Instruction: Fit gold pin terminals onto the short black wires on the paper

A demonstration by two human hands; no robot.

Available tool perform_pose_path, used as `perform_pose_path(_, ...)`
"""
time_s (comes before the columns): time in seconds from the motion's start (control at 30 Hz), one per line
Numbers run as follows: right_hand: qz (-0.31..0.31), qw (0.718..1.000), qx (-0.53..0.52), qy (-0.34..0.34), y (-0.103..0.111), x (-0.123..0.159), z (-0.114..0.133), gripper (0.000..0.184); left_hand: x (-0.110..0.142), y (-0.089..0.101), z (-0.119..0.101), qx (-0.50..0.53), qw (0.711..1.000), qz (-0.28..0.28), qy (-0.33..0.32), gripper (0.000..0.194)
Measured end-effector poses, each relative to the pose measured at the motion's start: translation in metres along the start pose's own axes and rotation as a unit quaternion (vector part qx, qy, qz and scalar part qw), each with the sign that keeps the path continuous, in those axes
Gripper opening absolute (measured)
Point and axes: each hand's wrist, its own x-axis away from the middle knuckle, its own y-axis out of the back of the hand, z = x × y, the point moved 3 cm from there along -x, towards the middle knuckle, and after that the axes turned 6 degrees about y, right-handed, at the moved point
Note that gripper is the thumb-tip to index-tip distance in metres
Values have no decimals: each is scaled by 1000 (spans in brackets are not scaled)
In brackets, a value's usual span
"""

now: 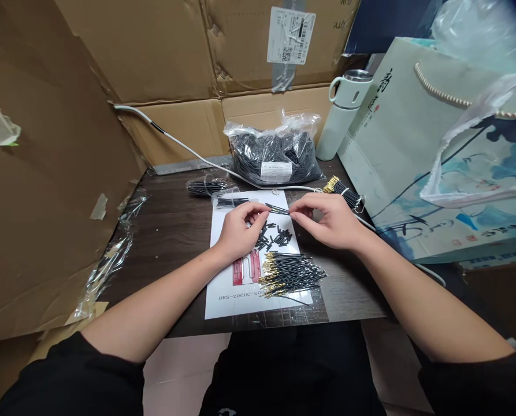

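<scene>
Between my two hands, above the white printed sheet (223, 277), runs a thin black wire (278, 209), perhaps more than one strand. My left hand (242, 228) pinches its left end between thumb and fingers. At the other end my right hand (327, 219) has its fingertips closed on the wire. Below the hands, short black tube pieces (281, 236) lie loose on the sheet. Nearer to me spreads a pile of black wires with gold-coloured ends (292, 271). The exact joint at my fingertips is too small to make out.
A clear bag of black parts (275, 153) stands at the back beside a pale green bottle (344, 115). Bundled wires (344, 192) lie at right, more black bundles (208, 187) at left. A white cable (188, 149) crosses behind. Cardboard (162, 52) and a paper bag (414, 156) wall the table.
</scene>
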Motion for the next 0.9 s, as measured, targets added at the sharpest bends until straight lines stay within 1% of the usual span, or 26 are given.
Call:
perform_pose_path(0.1, -24, 1000, 4, -15, 0, 0, -4, 14, 0, 0, -1, 7, 1000, 1, -1, 14)
perform_pose_path(0.5, 13, 1000, 1, -4, -4, 0, -3, 11, 4, 0, -11, 2, 999, 11, -31, 14)
perform_pose_path(0.63, 9, 1000, 15, 10, -1, -1, -2, 13, 5, 0, -12, -14, 999, 17, -38, 12)
perform_pose_path(0.73, -8, 1000, 23, 15, 0, -1, 0, 14, 6, 0, -14, -31, 998, 26, -56, 11)
perform_pose_path(0.9, -11, 1000, 14, 11, -3, -1, 0, 16, 8, -1, -16, -37, 996, 41, -69, 12)
